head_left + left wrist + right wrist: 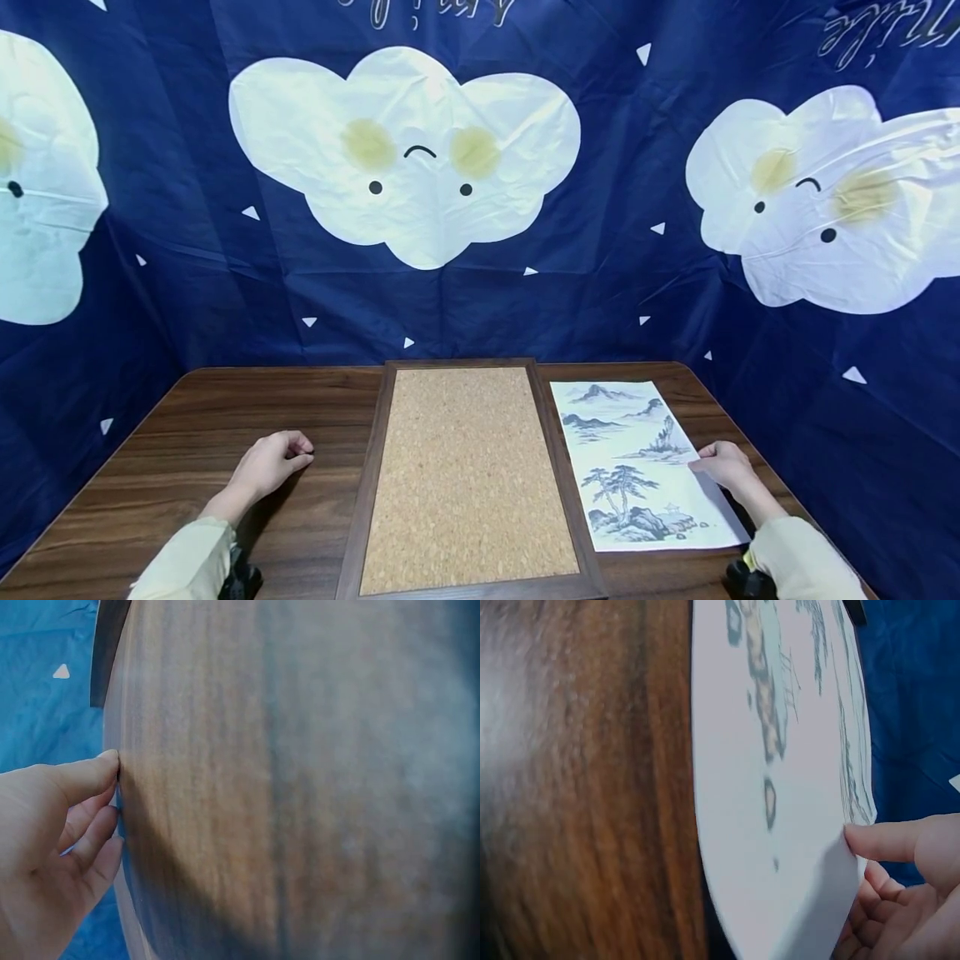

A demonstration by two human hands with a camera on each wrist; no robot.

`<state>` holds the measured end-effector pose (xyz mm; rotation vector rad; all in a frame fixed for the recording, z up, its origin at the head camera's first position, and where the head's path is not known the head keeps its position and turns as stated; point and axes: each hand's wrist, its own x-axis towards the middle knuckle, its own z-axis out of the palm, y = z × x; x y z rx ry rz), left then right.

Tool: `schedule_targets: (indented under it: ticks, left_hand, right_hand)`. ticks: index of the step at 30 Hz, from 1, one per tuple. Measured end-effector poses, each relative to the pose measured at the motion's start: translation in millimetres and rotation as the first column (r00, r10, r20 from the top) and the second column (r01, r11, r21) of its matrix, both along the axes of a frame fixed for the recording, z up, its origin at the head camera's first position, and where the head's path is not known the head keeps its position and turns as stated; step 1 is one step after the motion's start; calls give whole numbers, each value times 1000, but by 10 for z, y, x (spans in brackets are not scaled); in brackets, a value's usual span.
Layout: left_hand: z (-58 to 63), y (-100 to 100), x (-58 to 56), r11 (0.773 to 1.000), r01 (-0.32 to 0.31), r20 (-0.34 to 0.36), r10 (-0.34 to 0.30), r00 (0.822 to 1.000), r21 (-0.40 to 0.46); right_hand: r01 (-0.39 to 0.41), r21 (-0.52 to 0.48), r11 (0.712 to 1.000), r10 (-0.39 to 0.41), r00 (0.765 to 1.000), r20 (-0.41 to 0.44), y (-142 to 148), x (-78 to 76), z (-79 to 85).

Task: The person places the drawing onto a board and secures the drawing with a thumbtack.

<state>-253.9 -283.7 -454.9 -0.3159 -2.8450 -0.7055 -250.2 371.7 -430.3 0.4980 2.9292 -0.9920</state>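
My right hand pinches the right edge of a white paper sheet printed with an ink landscape of mountains and pines. In the right wrist view the thumb lies on the printed face and the fingers are curled behind it. Left of the sheet lies a cork board in a brown wooden frame. My left hand is over the table on the board's other side, its thumb and fingertips brought together at a small dark thing, mostly hidden; I cannot tell its kind.
The dark wood-grain table carries the board at its middle, reaching the back edge. Blue cloth with white clouds and small triangles hangs behind and along both sides. Dark wrist devices sit at the pale sleeves.
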Motion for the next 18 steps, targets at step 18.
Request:
schedule_targets:
  ticks: [18]
  left_hand:
    - [8, -2, -20, 1000, 1, 9, -1, 1000, 16]
  right_hand:
    - [9, -286, 958, -1, 1000, 28, 242, 29, 167]
